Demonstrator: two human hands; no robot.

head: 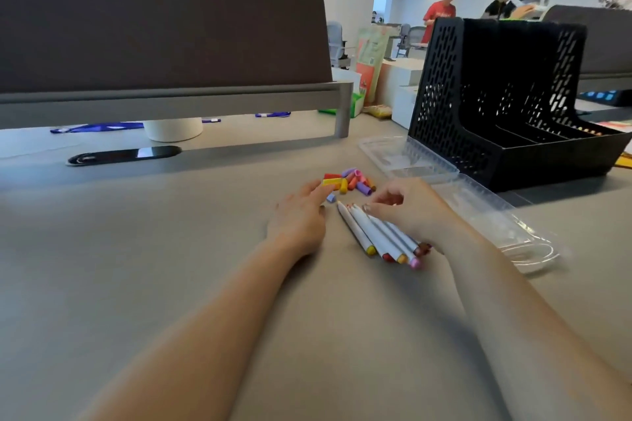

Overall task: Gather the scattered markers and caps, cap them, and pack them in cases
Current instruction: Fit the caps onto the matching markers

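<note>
My left hand (298,215) lies flat on the bench (136,267), fingers (321,190) released, tips touching a yellow cap at the edge of the caps (349,181). My right hand (407,207) curls loosely over the markers (376,232), which lie bunched just nearer me than the caps; I cannot tell whether it grips any. The clear case (478,212) lies open right of the markers.
</note>
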